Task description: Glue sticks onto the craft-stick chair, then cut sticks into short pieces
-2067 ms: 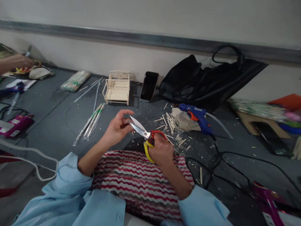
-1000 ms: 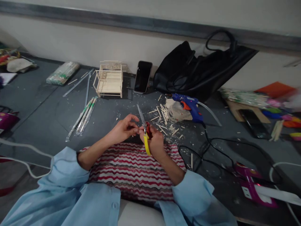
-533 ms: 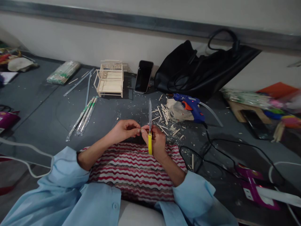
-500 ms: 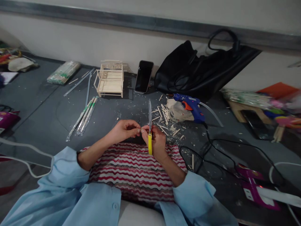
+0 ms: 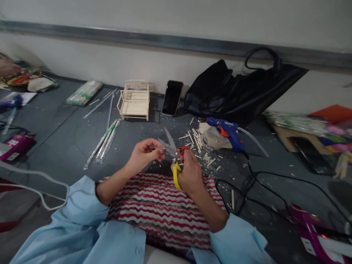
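My right hand (image 5: 190, 171) grips a pair of scissors (image 5: 176, 177) with yellow and red handles. Their blades are spread apart and point up and to the left, beside the fingertips of my left hand (image 5: 146, 152). The left thumb and fingers are pinched together; whatever sits between them is too small to make out. Both hands are above a red-and-white striped cloth (image 5: 162, 205) at the table's front edge. Just beyond the right hand lie short cut sticks (image 5: 196, 138) among scattered shavings.
A small stick-built furniture model (image 5: 134, 108) stands at the back beside a propped phone (image 5: 172, 98). A blue glue gun (image 5: 229, 132) trails a black cable on the right, before a black bag (image 5: 217, 91). Wrapped sticks (image 5: 106, 145) lie left. A purple power strip (image 5: 309, 231) sits front right.
The scissors were upright with blades together; now they tilt left with blades apart. The hands, whose fingertips met before, have separated slightly. The camera view has shifted a little.
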### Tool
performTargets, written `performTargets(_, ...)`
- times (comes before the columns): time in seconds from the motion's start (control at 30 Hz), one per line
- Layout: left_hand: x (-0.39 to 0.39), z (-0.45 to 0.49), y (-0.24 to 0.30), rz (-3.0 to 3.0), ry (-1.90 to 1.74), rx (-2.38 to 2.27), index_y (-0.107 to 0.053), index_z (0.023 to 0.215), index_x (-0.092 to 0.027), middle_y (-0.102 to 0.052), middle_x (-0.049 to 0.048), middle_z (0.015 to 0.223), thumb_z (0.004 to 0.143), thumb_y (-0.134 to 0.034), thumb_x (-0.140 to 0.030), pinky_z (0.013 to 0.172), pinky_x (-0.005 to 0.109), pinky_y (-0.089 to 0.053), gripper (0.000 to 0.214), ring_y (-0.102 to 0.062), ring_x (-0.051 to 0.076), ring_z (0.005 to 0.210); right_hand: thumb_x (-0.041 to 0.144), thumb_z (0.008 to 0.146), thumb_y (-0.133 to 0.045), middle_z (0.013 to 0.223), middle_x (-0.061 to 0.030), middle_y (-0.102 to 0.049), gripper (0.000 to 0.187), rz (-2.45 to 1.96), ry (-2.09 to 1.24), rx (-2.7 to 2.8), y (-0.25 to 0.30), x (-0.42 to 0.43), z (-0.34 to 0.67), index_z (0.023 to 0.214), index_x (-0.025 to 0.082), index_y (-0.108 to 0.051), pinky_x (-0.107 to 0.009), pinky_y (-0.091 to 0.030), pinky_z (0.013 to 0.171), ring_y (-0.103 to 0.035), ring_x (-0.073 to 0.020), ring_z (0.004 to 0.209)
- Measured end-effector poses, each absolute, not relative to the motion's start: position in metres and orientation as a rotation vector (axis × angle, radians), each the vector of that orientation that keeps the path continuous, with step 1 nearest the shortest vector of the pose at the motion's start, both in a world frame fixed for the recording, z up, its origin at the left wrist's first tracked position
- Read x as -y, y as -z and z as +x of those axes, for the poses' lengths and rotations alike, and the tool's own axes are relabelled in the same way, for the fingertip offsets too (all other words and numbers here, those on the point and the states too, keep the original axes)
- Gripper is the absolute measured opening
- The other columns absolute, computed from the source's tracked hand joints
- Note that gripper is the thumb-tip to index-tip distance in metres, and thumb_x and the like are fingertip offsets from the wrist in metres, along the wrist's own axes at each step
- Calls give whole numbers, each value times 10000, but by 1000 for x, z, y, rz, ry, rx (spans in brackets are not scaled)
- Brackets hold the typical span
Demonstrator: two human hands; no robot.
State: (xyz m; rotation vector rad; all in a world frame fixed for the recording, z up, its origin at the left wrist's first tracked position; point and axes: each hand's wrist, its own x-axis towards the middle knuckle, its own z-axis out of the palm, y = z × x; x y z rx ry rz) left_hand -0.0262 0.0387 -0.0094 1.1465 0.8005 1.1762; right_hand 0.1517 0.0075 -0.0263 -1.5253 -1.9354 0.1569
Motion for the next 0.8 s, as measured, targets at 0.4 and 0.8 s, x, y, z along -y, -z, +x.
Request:
performTargets(0.4, -36, -26, 13, 1082, -1311, -679, -590, 750, -142, -656, -7, 579, 689, -742, -272, 523, 213, -488, 210, -615, 110, 495, 209, 685, -499, 822, -75, -499, 206, -1560, 113, 2038, 16, -3, 144, 881, 196, -438, -367, -426, 704, -471, -244, 809)
performTargets(0.8, -34, -25, 14, 1048, -1321, -606, -600, 754, -142, -647, -7, 563, 708, -743, -286, 505, 190, -465, 208, -585, 89, 488, 250, 703, -514, 832, -84, -503, 214, -1563, 165, 2027, 17, 0, 143, 899, 189, -454, -396, -436, 728, -466, -256, 823)
